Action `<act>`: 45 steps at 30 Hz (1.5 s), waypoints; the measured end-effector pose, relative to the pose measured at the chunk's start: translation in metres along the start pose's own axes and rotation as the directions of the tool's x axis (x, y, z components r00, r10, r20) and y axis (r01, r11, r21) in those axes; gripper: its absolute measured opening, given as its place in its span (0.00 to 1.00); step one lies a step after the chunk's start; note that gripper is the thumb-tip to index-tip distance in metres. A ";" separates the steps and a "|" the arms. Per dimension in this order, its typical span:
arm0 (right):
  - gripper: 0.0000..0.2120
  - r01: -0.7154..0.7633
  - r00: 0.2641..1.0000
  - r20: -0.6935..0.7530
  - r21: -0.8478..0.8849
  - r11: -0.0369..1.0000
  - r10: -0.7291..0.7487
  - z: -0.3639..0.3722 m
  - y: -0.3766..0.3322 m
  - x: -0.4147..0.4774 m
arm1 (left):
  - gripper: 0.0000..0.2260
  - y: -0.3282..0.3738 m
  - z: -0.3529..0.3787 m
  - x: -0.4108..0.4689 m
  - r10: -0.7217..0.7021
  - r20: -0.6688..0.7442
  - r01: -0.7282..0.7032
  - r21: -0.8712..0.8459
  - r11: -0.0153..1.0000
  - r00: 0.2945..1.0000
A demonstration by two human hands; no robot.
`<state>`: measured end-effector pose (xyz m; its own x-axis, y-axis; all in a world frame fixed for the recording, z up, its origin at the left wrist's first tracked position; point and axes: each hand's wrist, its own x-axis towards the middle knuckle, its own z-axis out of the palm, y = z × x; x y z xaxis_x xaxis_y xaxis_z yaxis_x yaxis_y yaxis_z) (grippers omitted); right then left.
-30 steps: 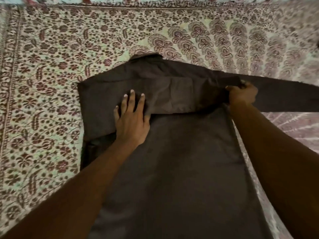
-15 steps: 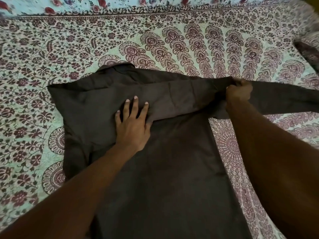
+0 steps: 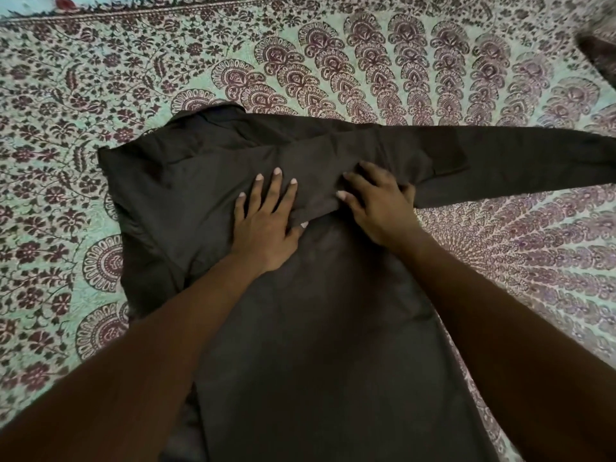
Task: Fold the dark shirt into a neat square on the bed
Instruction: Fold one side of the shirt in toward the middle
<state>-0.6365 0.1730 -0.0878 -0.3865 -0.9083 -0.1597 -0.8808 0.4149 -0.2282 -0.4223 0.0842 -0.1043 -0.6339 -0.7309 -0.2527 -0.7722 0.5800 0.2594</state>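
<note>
The dark shirt lies flat on the bed, collar away from me, body running down to the bottom edge. One sleeve is folded across the chest; the other sleeve stretches out to the right. My left hand presses flat on the folded sleeve near the middle, fingers spread. My right hand rests on the same fold just to its right, fingers apart on the cloth, holding nothing that I can see.
A patterned bedspread in pale green with maroon paisley and flowers covers the bed all around. A dark object shows at the upper right edge.
My right hand has let go of the sleeve at the right shoulder and moved left onto the folded sleeve beside my left hand. The view has shifted to the left.
</note>
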 end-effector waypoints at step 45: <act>0.30 0.540 0.794 0.359 -0.048 0.840 -0.490 0.080 -0.187 -0.367 | 0.33 0.008 0.115 -0.515 -0.035 -0.011 0.031 -0.294 0.955 0.999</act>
<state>-0.3079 0.4326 -0.0631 0.2227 -0.9059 -0.3603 -0.9621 -0.1444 -0.2315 -0.1073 0.5065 -0.0792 -0.6056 -0.7548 -0.2519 -0.7444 0.4256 0.5145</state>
